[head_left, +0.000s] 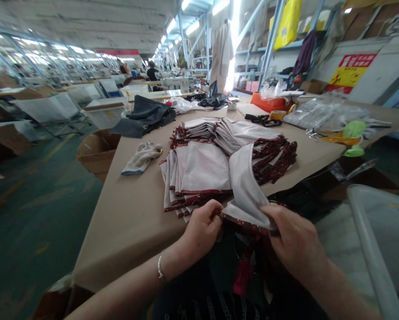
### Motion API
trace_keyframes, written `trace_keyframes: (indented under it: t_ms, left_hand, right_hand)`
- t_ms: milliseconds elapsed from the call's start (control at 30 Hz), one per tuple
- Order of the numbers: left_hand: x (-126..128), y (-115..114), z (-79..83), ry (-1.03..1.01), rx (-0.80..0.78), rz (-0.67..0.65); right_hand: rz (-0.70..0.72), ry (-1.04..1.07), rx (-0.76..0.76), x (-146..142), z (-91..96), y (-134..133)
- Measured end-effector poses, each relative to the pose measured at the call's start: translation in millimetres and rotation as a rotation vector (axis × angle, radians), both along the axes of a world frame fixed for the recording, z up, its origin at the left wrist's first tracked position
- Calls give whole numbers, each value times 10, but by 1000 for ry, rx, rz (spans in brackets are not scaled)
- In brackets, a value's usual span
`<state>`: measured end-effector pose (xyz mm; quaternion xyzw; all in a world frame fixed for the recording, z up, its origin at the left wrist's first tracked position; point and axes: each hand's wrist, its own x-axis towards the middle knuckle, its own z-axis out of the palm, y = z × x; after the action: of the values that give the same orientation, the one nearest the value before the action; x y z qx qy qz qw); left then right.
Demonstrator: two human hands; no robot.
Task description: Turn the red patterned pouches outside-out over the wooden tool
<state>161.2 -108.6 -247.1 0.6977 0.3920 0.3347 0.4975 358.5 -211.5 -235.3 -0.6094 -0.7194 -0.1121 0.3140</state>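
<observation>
Between my two hands is a pale grey fabric piece [247, 189] with a dark red patterned trim along its near edge. My left hand [206, 224] pinches the left end of that trimmed edge, just off the table's front. At the other end, my right hand [291, 229] grips the piece, thumb on top, and the cloth bends up between them. Its far part leans against a stack of similar fabric pieces [204, 166], laid in overlapping layers. More folded pieces with dark red trim [276, 155] are heaped behind and to the right.
A work glove [142, 158] lies left of the stack on the brown-covered table [132, 209]. Dark folded cloth [146, 116], an orange bin [271, 104] and plastic bags [322, 111] sit farther back. A cardboard box [97, 153] stands left; a white plastic tub [376, 240] is close on the right.
</observation>
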Motion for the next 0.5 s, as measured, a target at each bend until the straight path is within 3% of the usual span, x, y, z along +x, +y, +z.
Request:
trace_keyframes:
  t_ms: [100, 167, 233, 367, 433, 500]
  left_hand:
    - [217, -229, -74, -415, -544, 32]
    - [322, -315, -102, -546, -738, 4]
    - [380, -357, -186, -570, -861, -8]
    - [404, -425, -497, -396, -918, -27]
    - [399, -473, -596, -229, -930, -196]
    - [405, -499, -581, -154, -997, -388]
  right_hand:
    - [21, 162, -249, -122, -479, -315]
    - [-8, 398, -467, -184, -751, -412]
    - [-55, 647, -582, -209, -918, -448]
    - [-113, 1301, -529, -179, -947, -440]
    - [-149, 1753, -439, -167, -877, -447]
    - [-153, 2030, -470, -164, -783, -502]
